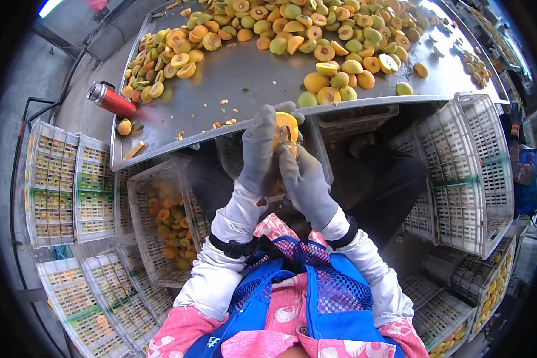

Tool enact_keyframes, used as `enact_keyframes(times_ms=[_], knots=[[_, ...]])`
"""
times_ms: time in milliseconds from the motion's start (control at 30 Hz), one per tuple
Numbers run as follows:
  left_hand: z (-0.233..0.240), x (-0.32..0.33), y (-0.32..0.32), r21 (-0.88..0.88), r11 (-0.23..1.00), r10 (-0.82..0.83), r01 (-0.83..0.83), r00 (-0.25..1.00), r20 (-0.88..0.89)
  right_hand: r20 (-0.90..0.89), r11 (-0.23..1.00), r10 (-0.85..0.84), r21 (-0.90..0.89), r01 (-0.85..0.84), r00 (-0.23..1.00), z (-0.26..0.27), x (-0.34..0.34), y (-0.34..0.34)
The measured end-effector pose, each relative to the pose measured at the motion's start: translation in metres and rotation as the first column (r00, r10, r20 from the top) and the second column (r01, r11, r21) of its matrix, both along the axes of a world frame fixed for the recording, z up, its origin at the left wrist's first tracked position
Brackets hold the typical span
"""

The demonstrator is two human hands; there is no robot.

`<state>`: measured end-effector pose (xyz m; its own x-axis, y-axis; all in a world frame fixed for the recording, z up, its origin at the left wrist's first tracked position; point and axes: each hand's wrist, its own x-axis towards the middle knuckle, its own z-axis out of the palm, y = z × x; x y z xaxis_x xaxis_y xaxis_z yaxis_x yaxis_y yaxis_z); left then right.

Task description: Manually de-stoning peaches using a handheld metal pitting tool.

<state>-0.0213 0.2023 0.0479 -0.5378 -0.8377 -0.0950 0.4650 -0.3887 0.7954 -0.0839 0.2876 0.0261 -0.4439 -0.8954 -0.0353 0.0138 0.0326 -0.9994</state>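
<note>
Both my hands wear grey gloves and meet just past the near edge of the steel table (250, 76). My left hand (259, 150) is wrapped around a halved yellow peach (286, 118), its cut side partly turned towards me. Gripped in my right hand (309, 188) is a small pitting tool with a curved metal tip (286, 133), which is against the cut flesh. My fingers hide most of the tool's handle. Beyond my hands, a large heap of halved peaches (295, 24) spreads over the table, and a smaller group (329, 87) sits near its front edge.
A red metal flask (112, 99) lies at the table's left corner, near one peach (125, 127) and a wooden-looking stick (133, 151). Below left stands a plastic crate (138, 223) partly filled with peach halves. Stacked crates flank me, left (53, 188) and right (456, 179).
</note>
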Motion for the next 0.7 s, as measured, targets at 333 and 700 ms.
enact_keyframes(times_ms=[333, 700], knots=[[0.024, 0.004, 0.024, -0.093, 0.985, 0.142, -0.143, 0.990, -0.021, -0.043, 0.983, -0.053, -0.181, 0.045, 0.998, 0.007, 0.015, 0.010], [0.015, 0.015, 0.018, -0.343, 0.939, 0.081, 0.000, 0.972, 0.222, 0.833, 0.764, 0.236, 0.160, -0.625, 0.500, 0.064, -0.018, 0.023]])
